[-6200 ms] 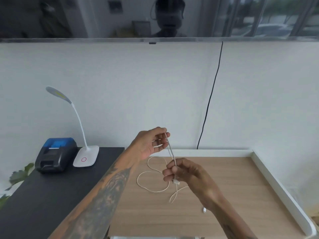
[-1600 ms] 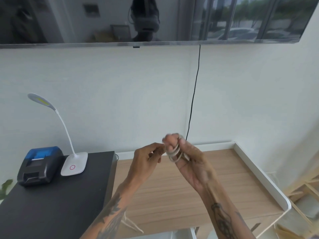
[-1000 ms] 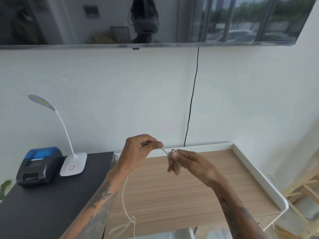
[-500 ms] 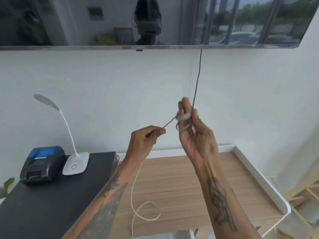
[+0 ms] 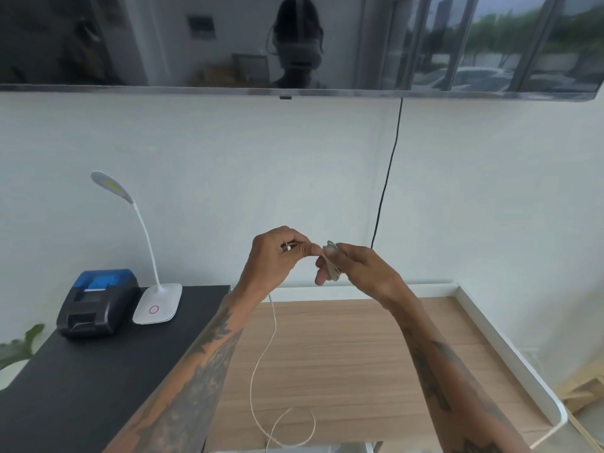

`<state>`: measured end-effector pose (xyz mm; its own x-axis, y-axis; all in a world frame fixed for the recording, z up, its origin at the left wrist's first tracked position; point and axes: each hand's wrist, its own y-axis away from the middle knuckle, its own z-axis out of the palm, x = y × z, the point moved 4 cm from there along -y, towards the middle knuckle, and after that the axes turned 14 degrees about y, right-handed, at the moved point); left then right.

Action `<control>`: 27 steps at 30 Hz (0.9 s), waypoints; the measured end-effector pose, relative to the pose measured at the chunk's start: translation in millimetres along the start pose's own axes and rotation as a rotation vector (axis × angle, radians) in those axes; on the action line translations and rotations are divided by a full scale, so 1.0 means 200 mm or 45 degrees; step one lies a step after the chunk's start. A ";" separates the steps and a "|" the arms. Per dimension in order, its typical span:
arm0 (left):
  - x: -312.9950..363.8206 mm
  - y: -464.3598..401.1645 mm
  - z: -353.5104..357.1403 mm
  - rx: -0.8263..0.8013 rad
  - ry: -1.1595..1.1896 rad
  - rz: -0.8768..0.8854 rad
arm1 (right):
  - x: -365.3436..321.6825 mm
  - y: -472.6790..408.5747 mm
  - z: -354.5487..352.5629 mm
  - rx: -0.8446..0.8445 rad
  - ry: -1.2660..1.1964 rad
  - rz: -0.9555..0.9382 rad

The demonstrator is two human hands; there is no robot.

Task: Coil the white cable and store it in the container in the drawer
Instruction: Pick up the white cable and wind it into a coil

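Observation:
The white cable [image 5: 261, 358] hangs from my left hand [image 5: 277, 256] down to the wooden desk [image 5: 359, 354], where its tail lies in a loose loop near the front edge. My left hand pinches the cable between thumb and fingers. My right hand [image 5: 356, 266], close beside it above the desk's back edge, holds a small coil of the cable [image 5: 331, 261] wound around its fingers. No drawer or container is clearly in view; only a pale edge shows at the bottom.
A black side table [image 5: 81, 387] on the left carries a black and blue printer [image 5: 96, 302] and a white desk lamp [image 5: 157, 305]. A black cord [image 5: 387, 178] hangs down the wall under a screen. The desk has a raised white rim [image 5: 490, 338] on the right.
My right hand has come down from its raised position to beside my left hand, with the coil still around its fingers. The loose tail on the desk is shorter than at first.

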<state>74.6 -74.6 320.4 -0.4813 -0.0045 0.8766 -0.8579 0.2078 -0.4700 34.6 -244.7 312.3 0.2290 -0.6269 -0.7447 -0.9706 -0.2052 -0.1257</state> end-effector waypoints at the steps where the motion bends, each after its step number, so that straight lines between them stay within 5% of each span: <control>1: 0.01 -0.01 0.01 0.000 0.001 0.017 | 0.01 0.01 -0.01 -0.037 -0.139 -0.012; 8: 0.02 -0.01 0.07 -0.080 0.238 -0.091 | -0.03 0.05 -0.06 -0.153 -0.865 -0.114; 11: 0.01 0.01 0.11 -0.109 0.306 -0.123 | -0.10 0.08 -0.10 -0.176 -1.450 -0.203; 14: 0.01 0.02 0.15 -0.139 0.308 -0.161 | -0.13 0.05 -0.12 0.041 -1.937 -0.198; 16: 0.02 0.02 0.19 -0.181 0.313 -0.212 | -0.15 0.02 -0.13 0.314 -1.667 -0.171; 21: 0.06 0.02 0.24 -0.286 0.259 -0.334 | -0.18 -0.02 -0.14 0.867 -0.170 -0.102; 24: 0.05 0.03 0.20 -0.287 0.203 -0.388 | -0.15 -0.06 -0.14 0.644 0.436 -0.104; 27: 0.05 0.03 0.16 -0.302 0.126 -0.411 | -0.11 -0.05 -0.13 0.439 0.632 -0.023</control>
<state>58.4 -104.8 322.4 -0.1646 -0.0149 0.9863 -0.8913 0.4305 -0.1422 41.0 -249.1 347.3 0.1724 -0.9185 -0.3559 -0.9153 -0.0158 -0.4025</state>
